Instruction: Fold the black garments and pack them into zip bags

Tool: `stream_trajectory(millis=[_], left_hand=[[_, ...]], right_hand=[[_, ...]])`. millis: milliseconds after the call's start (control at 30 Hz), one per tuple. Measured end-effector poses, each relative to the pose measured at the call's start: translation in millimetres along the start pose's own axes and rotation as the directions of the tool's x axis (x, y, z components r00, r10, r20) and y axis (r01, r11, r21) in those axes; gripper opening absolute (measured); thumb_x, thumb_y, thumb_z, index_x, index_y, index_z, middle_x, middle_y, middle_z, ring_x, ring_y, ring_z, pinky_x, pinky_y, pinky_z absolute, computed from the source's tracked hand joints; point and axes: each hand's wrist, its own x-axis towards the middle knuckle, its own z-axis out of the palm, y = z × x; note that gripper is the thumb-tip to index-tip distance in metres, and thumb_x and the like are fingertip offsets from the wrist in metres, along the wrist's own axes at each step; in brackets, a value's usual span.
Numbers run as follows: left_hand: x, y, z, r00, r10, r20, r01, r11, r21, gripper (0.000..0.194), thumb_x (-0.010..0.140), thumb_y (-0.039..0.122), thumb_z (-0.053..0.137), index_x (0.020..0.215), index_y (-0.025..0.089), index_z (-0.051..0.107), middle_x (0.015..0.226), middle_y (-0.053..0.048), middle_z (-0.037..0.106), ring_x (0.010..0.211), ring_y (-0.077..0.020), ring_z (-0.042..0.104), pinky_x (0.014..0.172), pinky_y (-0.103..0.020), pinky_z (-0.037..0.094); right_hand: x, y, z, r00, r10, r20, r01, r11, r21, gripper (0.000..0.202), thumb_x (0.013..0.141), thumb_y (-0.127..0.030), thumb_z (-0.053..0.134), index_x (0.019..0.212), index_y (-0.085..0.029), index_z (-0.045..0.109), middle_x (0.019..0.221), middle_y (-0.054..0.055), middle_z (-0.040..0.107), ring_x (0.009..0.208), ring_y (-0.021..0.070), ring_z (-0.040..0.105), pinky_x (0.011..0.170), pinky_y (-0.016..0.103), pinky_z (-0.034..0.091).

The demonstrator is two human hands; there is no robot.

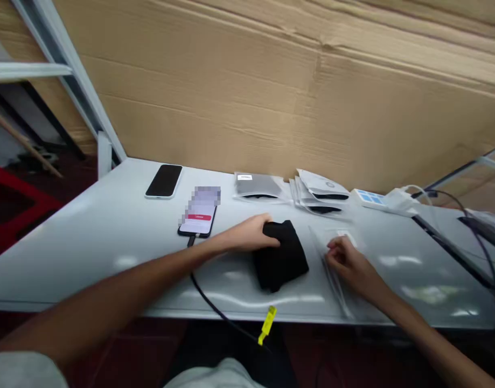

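Note:
My left hand [255, 233] is closed on the upper left edge of a folded black cloth item [283, 258], thumb on top, above the white table. What kind of cloth item it is, I cannot tell. To its right, my right hand [348, 264] has curled fingers at a clear plastic bag [335, 288] lying flat on the table. The fingertips seem to pinch the bag near its upper part, where a small white label shows. A narrow gap separates the black cloth from the bag.
Behind lie a packed grey bag [259, 186] and a stack of packed bags [322, 194]. Two phones [164, 181] [196, 213] are at the left, the nearer one on a black cable with a yellow tag [267, 325]. A power strip [370, 199] stands back right, before a cardboard wall [271, 97].

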Motion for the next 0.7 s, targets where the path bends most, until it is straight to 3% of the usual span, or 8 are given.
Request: stream_trajectory(millis=[200, 367, 567, 700], left_hand=[[-15.8, -2.5, 9.7, 0.996, -0.093, -0.015, 0.085, 0.956, -0.28, 0.056, 0.078, 0.034, 0.064, 0.128, 0.015, 0.046, 0.102, -0.008, 0.07, 0.091, -0.0218, 0.066, 0.071, -0.03, 0.052], [-19.6, -1.8, 10.0, 1.0, 0.0, 0.029, 0.01, 0.933, -0.36, 0.03, 0.081, 0.028, 0.061, 0.107, 0.016, 0.067, 0.111, -0.007, 0.071, 0.102, -0.0236, 0.065, 0.087, -0.034, 0.05], [-14.0, -2.1, 5.5, 0.997, 0.074, 0.031, -0.06, 0.942, -0.33, 0.027, 0.077, 0.021, 0.064, 0.103, 0.02, 0.073, 0.116, -0.002, 0.071, 0.112, -0.0225, 0.061, 0.103, -0.035, 0.041], [-12.2, 2.3, 1.2, 0.971, 0.046, 0.235, 0.046, 0.927, -0.373, 0.027, 0.079, 0.02, 0.059, 0.102, 0.022, 0.073, 0.109, 0.001, 0.073, 0.104, -0.0211, 0.064, 0.096, -0.034, 0.047]], right_hand=[[6.5, -34.5, 24.5, 0.998, -0.059, 0.023, 0.056, 0.993, 0.102, 0.01, 0.085, -0.033, 0.05, 0.087, -0.024, 0.047, 0.066, -0.001, 0.059, 0.058, 0.0178, 0.06, 0.052, 0.03, 0.048], [7.8, -49.6, 29.6, 0.995, -0.084, -0.052, 0.09, 0.988, 0.126, 0.012, 0.088, -0.035, 0.051, 0.084, -0.025, 0.045, 0.069, -0.001, 0.057, 0.059, 0.0158, 0.057, 0.053, 0.028, 0.046], [3.6, -60.1, 26.0, 0.982, -0.167, -0.084, 0.175, 0.979, 0.105, 0.013, 0.089, -0.033, 0.053, 0.081, -0.025, 0.048, 0.071, -0.001, 0.057, 0.062, 0.016, 0.055, 0.058, 0.028, 0.046], [2.5, -68.5, 22.4, 0.973, -0.218, -0.08, 0.224, 0.972, 0.071, 0.012, 0.089, -0.031, 0.053, 0.08, -0.025, 0.048, 0.069, -0.001, 0.057, 0.059, 0.0161, 0.055, 0.054, 0.027, 0.045]])
